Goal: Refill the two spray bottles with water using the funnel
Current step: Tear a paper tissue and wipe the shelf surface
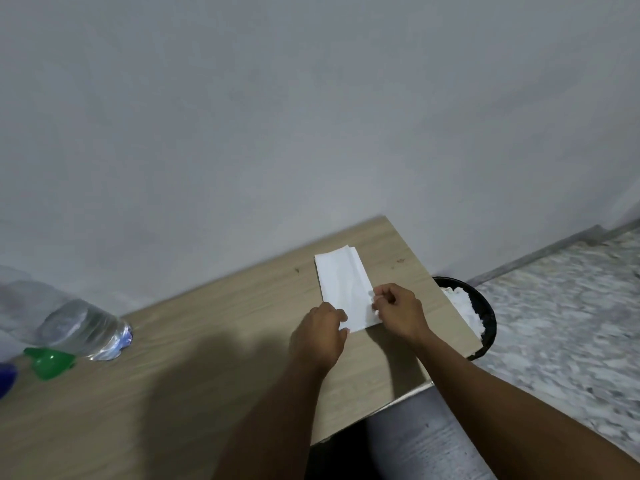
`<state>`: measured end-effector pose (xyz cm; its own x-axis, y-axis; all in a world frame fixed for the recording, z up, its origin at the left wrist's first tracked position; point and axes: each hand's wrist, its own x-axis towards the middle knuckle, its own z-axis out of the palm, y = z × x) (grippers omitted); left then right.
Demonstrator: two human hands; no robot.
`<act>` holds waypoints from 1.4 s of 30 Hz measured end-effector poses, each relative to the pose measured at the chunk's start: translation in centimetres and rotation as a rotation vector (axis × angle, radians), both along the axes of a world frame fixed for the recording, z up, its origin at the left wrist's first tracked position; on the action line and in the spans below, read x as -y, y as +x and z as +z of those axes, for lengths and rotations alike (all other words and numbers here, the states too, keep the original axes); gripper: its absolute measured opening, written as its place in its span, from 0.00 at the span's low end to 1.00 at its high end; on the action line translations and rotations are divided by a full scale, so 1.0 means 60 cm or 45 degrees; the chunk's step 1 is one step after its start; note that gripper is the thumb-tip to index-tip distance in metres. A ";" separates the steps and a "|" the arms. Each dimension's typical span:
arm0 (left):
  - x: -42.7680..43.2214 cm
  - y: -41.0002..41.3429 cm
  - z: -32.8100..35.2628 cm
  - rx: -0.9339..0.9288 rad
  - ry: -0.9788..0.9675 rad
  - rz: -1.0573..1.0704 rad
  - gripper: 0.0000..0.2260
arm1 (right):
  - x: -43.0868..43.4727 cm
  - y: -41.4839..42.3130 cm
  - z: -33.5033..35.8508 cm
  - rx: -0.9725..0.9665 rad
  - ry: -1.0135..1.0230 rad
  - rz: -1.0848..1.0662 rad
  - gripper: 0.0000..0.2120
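Note:
A folded white paper tissue (344,285) lies flat near the right end of the wooden table (194,358). My left hand (320,336) pinches its near left corner. My right hand (398,311) pinches its near right edge. At the far left a clear plastic water bottle (81,329) stands blurred, with a green funnel (50,363) lying in front of it. A blue object (7,377) is cut off at the left edge. No whole spray bottle can be made out.
A grey wall (311,116) rises behind the table. Beside the table's right edge stands a black waste bin (486,327) holding crumpled white paper. Speckled floor (571,323) spreads to the right. My grey-clad knee (422,445) sits below the table's corner.

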<state>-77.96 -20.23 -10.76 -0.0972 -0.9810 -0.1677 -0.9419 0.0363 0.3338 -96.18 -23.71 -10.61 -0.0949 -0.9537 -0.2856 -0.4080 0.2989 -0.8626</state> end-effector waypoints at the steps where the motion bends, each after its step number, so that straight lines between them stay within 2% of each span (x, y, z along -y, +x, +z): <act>1: 0.000 0.001 -0.002 -0.023 -0.008 0.017 0.11 | 0.001 -0.001 -0.002 0.005 0.005 0.000 0.09; 11: -0.007 0.001 0.032 -0.185 -0.195 0.162 0.05 | -0.004 -0.001 -0.004 -0.084 -0.027 0.162 0.13; 13: -0.007 0.001 0.044 -0.229 -0.233 0.188 0.03 | -0.004 0.000 -0.002 -0.109 -0.012 0.219 0.16; 17: 0.002 -0.001 0.068 -0.291 -0.251 0.207 0.03 | -0.010 0.004 -0.009 -0.169 -0.020 0.369 0.28; 19: 0.009 -0.007 0.078 -0.336 -0.252 0.195 0.03 | -0.014 0.009 -0.017 -0.220 -0.069 0.374 0.30; 27: 0.016 -0.022 0.099 -0.373 -0.285 0.160 0.03 | -0.010 0.016 -0.023 -0.209 -0.158 0.180 0.10; 34: 0.009 -0.006 0.100 -0.382 -0.336 0.199 0.03 | -0.006 0.016 -0.021 -0.228 -0.191 0.120 0.05; 42: -0.012 0.022 0.078 -0.338 -0.295 0.216 0.03 | -0.014 0.012 -0.005 -0.117 -0.212 -0.074 0.04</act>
